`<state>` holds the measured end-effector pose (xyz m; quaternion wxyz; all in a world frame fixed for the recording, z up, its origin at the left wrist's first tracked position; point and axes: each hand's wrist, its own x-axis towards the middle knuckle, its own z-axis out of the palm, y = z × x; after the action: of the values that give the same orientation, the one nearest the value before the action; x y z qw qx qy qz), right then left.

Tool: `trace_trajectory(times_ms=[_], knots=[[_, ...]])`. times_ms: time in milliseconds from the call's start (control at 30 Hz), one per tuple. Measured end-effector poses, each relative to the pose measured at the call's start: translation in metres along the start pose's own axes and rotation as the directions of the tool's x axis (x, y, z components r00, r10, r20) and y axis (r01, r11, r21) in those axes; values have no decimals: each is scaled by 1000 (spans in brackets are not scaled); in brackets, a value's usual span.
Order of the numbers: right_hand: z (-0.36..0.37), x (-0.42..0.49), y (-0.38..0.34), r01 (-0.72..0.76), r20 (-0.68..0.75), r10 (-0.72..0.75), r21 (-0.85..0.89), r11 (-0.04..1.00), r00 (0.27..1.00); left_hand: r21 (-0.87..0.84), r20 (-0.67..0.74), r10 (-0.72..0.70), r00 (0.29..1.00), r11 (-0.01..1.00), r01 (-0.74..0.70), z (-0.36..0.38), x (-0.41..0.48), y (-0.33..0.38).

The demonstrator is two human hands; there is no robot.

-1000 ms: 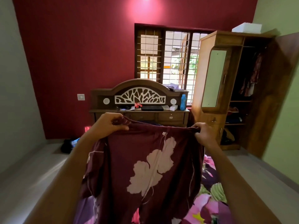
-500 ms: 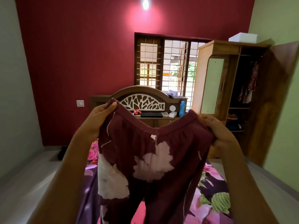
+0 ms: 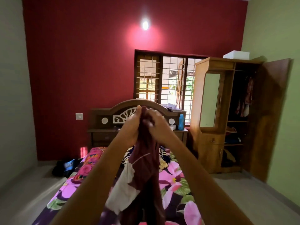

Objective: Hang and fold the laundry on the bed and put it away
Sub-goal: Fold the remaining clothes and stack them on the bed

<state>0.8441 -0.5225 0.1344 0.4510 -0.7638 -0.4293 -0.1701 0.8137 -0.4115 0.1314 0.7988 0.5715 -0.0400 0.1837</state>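
Note:
A maroon garment [image 3: 144,169] with large white flower prints hangs folded lengthwise in front of me, above the bed [image 3: 175,181] with its floral sheet. My left hand [image 3: 132,125] and my right hand [image 3: 156,123] are pressed together at its top edge, both gripping the cloth between them. The garment's lower part runs out of view at the bottom. The open wooden wardrobe [image 3: 211,143] stands at the right, with clothes hanging and lying on shelves inside.
The carved headboard [image 3: 103,120] has a shelf holding a blue bottle [image 3: 181,122]. A dark pile with something blue [image 3: 66,166] lies on the floor left of the bed. The wardrobe door [image 3: 274,117] stands swung open. A white box [image 3: 236,54] sits on top.
My hands held the waistband spread wide; they have come together in the middle, folding the garment in half lengthwise. The view tilted down a little.

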Motion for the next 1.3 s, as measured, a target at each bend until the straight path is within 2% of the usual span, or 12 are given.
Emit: trace_trajectory(times_ms=[67,133,233,300,467,600,700,833,933,1033,1133,1300], knots=[[8,-1,7,133,163,-103,-186,973,981,-54,-1,-14,1000,998,14,-4,-5,1],[4,-6,14,184,306,-148,-91,979,941,0,-70,26,997,1000,-26,-18,-7,-1],[-9,-14,18,-19,178,-28,257,966,984,24,-150,59,987,998,-56,-35,-10,-4],[-12,-14,26,-84,79,66,264,961,995,58,-136,65,989,997,-58,-42,-13,-3],[6,-31,34,-359,450,113,510,782,886,89,47,171,984,981,-175,-35,-28,17],[12,-35,31,-337,347,115,691,640,931,251,2,294,956,925,-285,-59,-44,39],[15,-21,24,-364,287,223,740,566,932,628,110,307,945,716,-306,-97,-63,52],[40,-2,3,-345,244,244,630,696,939,757,53,270,961,617,-215,-134,-92,55],[68,4,-23,-361,266,247,604,711,932,675,-115,254,960,729,-112,-161,-114,63],[83,4,-49,-440,451,170,605,663,876,487,-261,192,946,872,-43,-181,-142,80],[81,3,-78,-492,608,-34,674,551,793,321,-253,196,947,941,-109,-176,-174,102],[108,25,-117,-492,563,-237,818,299,792,179,-259,306,916,947,-265,-174,-195,131]])
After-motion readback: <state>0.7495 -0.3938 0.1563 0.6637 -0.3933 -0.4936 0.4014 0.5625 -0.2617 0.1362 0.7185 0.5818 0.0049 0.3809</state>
